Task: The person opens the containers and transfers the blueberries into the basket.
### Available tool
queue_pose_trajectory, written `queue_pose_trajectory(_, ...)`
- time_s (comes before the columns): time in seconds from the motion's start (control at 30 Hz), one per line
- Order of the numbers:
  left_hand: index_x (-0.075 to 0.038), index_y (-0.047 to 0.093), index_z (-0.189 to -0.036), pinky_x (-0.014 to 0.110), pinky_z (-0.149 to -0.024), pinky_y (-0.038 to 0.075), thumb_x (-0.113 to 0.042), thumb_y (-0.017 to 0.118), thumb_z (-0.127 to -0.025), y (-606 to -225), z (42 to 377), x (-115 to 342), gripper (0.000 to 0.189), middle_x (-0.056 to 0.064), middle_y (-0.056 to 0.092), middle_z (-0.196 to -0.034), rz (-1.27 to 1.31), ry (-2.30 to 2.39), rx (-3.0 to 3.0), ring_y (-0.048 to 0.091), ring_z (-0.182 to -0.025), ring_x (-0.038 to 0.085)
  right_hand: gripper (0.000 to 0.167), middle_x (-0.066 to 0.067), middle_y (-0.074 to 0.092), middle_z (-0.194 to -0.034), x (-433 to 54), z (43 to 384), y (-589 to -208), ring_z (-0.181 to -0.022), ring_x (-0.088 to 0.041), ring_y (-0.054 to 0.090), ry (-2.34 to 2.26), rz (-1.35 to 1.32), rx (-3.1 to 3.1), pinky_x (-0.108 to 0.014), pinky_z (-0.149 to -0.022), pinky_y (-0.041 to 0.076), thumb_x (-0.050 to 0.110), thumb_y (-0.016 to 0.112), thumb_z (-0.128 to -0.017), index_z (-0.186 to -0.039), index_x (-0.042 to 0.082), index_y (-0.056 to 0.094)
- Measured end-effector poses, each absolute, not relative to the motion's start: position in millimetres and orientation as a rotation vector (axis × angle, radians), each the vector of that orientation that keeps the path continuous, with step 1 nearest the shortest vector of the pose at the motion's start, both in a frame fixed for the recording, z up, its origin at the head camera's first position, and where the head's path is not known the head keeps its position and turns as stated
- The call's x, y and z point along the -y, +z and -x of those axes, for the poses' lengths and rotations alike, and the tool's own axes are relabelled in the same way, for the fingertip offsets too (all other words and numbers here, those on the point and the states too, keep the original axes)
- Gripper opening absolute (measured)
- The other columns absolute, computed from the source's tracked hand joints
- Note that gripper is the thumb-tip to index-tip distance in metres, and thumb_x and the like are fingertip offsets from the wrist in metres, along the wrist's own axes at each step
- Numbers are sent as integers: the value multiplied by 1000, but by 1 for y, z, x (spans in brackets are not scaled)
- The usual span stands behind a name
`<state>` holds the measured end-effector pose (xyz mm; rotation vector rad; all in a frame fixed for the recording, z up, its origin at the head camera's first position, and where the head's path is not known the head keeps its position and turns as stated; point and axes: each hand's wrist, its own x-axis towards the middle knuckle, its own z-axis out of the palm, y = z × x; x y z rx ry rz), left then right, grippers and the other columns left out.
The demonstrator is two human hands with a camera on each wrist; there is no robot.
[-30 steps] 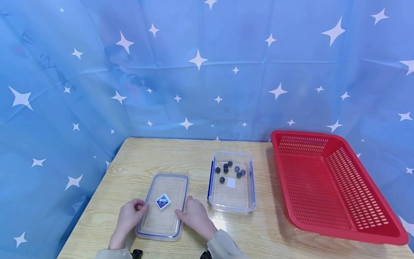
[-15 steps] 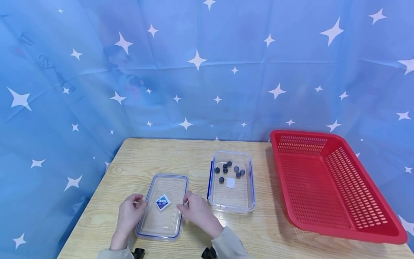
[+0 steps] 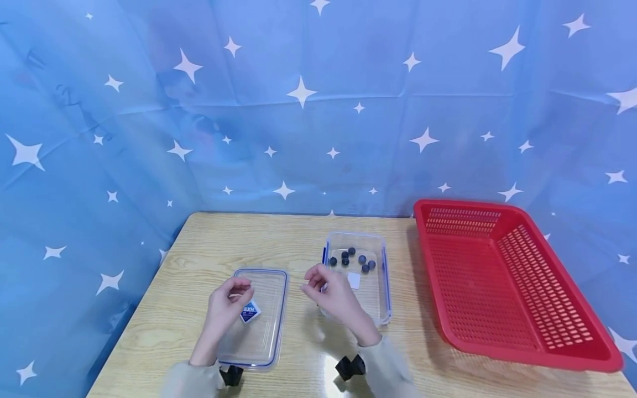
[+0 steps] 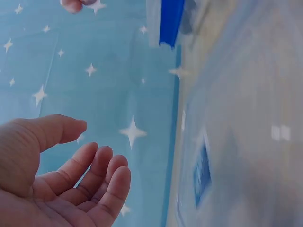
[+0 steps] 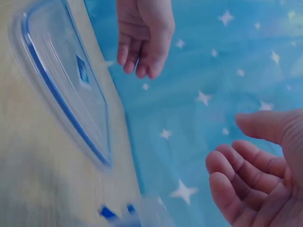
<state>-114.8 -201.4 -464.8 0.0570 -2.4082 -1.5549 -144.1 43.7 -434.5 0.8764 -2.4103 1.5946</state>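
We note left hand (image 3: 229, 305) and right hand (image 3: 337, 294) empty, thumbs parted from loosely curved fingers, touching neither the lid (image 3: 261, 329) nor the open container (image 3: 370, 298) right of it; we judge a high, unhurried pass safest for its dark balls (image 3: 362, 259), its left wall part-hidden by the right hand, wrist views blurred.

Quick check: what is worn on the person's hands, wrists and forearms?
The left hand and right hand are ungloved. The left sleeve and right sleeve are pale greyish, stopping short of the hands. Small angular black pieces show beside both sleeves.
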Motion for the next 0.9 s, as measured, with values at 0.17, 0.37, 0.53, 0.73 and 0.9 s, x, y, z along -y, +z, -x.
queue_pose_trajectory(0.17, 11, 62, -93, 19, -66, 54, 7, 66, -80, -446, 121, 174, 14, 18, 65, -87, 49, -1612, 2406, 61, -77, 18, 14, -8, 62, -75, -63, 149, -426, -67, -17, 58, 1654, -667, 2365, -22, -59, 53, -4, 70, -78, -88, -5, 59)
queue_pose_trajectory(0.37, 10, 62, -96, 18, -68, 53, 8, 65, -81, -450, 135, 146, 15, 19, 65, -89, 76, -1767, 2384, 61, -80, 18, 13, -11, 63, -74, -80, 155, -425, -67, -22, 59, 1587, -464, 2369, -23, -57, 53, -7, 70, -76, -85, -5, 61)
queue_pose_trajectory(0.53, 11, 60, -100, 19, -70, 53, 6, 66, -81, -464, 148, 127, 20, 21, 63, -93, 164, -1873, 2337, 60, -82, 19, 14, -9, 63, -75, -91, 168, -446, -69, -21, 60, 1549, -384, 2390, -25, -60, 54, -4, 72, -75, -85, -4, 62)
queue_pose_trajectory(0.73, 12, 56, -107, 27, -75, 56, 2, 66, -81, -470, 155, 103, 30, 29, 59, -104, 298, -1938, 2309, 60, -89, 32, 15, -10, 64, -79, -94, 170, -449, -72, -22, 60, 1558, -325, 2428, -23, -61, 54, -3, 71, -77, -89, -5, 62)
queue_pose_trajectory(0.9, 13, 53, -110, 30, -75, 57, -9, 68, -82, -475, 158, 86, 39, 28, 57, -107, 453, -1927, 2275, 60, -91, 33, 18, -12, 65, -83, -95, 171, -448, -76, -23, 60, 1593, -254, 2463, -22, -63, 53, -2, 71, -78, -93, -6, 62)
